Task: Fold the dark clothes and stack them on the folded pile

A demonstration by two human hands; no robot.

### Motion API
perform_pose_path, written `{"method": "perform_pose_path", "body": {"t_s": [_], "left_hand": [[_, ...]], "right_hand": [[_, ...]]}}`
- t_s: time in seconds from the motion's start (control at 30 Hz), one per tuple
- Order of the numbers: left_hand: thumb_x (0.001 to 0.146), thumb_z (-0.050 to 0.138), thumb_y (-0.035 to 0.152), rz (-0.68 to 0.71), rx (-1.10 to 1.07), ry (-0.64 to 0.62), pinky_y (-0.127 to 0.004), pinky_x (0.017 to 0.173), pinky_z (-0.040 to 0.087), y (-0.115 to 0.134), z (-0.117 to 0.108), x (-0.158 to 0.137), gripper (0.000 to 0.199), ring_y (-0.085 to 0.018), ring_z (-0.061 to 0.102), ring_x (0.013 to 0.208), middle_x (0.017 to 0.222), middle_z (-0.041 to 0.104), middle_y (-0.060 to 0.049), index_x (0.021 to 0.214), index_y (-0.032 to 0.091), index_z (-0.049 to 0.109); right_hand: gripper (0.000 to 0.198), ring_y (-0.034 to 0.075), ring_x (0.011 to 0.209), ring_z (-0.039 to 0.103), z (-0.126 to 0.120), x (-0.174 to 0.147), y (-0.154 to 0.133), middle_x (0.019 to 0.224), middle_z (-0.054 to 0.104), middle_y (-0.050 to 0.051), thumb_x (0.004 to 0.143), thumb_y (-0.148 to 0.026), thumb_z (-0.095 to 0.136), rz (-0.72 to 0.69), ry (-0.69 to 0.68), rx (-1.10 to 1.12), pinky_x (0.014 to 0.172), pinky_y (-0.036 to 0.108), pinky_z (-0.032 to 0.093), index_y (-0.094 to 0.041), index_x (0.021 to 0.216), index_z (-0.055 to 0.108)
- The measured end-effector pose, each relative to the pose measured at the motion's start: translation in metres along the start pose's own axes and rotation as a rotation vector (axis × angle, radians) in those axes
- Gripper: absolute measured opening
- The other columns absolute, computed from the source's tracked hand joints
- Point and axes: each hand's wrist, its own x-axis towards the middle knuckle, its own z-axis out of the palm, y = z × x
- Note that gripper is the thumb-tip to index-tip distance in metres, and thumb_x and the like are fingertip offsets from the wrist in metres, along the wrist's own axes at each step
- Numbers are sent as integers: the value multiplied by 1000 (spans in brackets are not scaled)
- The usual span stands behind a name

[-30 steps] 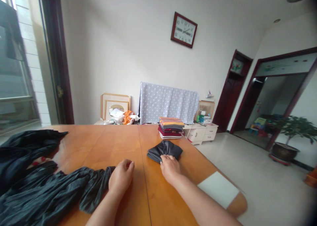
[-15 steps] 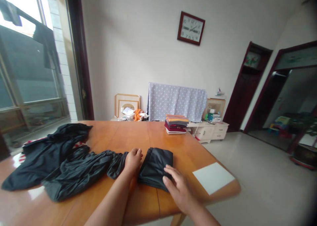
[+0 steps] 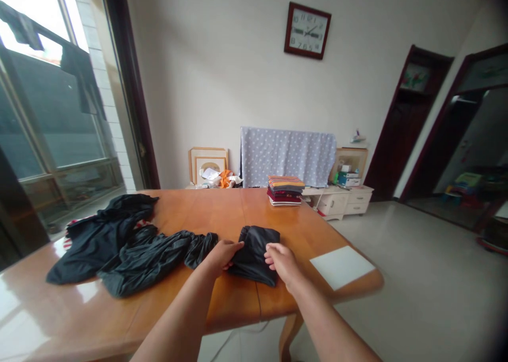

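Has the left grip (image 3: 225,253) at the left edge of the folded black garment (image 3: 256,259), closed on the cloth, with thumb on top and fingers curled in lower down. Holds the right grip (image 3: 280,261) at the opposite edge of the same garment, fingers drawn in, thumb against index finger; cannot tell whether pinching fabric there or only resting by it. Has that garment lying between both grips, near the front edge of the glossy wooden surface (image 3: 214,206).

Just left of the left grip, has a crumpled dark grey garment (image 3: 146,269), gathered end toward the hand. Behind that, has a heaped black garment (image 3: 103,240), with red-and-white striped cloth (image 3: 67,243) showing at the left side. Toward the right corner, has a white sheet (image 3: 341,267) lying flat. Near the far edge, has a neat stack of folded clothes (image 3: 286,191), orange-striped piece on top. Faces, beyond the surface, a patterned blue-grey cover (image 3: 288,155), a white cabinet (image 3: 353,202) and, higher up, a wall clock (image 3: 307,31).
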Motion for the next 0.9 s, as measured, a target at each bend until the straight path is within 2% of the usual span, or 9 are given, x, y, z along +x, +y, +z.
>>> {"method": "perform_pose_path", "body": {"t_s": [0.13,0.27,0.37,0.43,0.5,0.57,0.67,0.77,0.9], "left_hand": [[72,68,48,92,-70,-20,-23,46,36,15,15,-2,34,-13,55,51,62,64,-2,81,15,69],[71,69,39,210,-129,-86,-24,59,45,36,50,-9,30,-16,62,65,76,71,-5,87,14,72],[74,68,38,346,-177,-280,-26,63,47,46,77,-20,29,-16,62,67,78,71,-7,86,13,72],[78,66,43,368,-192,-324,-25,61,46,47,84,-24,32,-15,60,63,73,68,-6,84,12,70],[83,60,48,360,-192,-200,-25,59,45,43,80,-22,37,-15,58,62,69,65,-5,85,13,68],[86,54,49,359,-109,43,-26,63,46,34,66,-15,38,-18,62,69,74,67,-6,88,14,68],[87,51,48,289,282,317,-32,74,46,17,39,-2,36,-25,66,89,94,72,-12,94,18,70],[83,53,54,141,601,365,-44,83,45,3,23,4,41,-36,63,106,115,70,-16,103,22,69],[81,51,62,75,719,347,-51,89,42,-6,23,4,51,-40,62,113,121,68,-19,110,23,68]], "right_hand": [[43,15,68,64,-2,3,-7,84,71,9,84,-58,61,58,-19,-25,55,23,48,-16,92,68],[58,15,64,64,-7,12,-10,83,71,8,81,-73,56,148,-62,-1,52,23,48,-17,97,67],[48,15,60,63,-11,22,-6,75,70,4,79,-63,63,161,-74,105,51,24,48,-19,96,67],[32,15,57,62,-17,27,-2,68,68,2,77,-47,67,142,-53,181,52,24,48,-17,88,66],[20,16,56,61,-28,29,0,63,66,1,72,-33,66,129,-7,241,52,25,48,-17,82,64],[18,17,57,63,-46,28,1,63,68,1,67,-26,64,126,33,280,54,26,49,-16,82,64],[21,19,58,65,-82,25,3,66,70,3,65,-25,62,116,53,285,56,28,50,-16,84,65],[21,19,57,64,-121,25,11,67,71,3,64,-25,60,119,83,187,57,28,50,-17,83,65],[18,21,63,67,-155,23,26,70,73,4,63,-25,55,165,97,29,57,28,50,-19,78,65]]}}
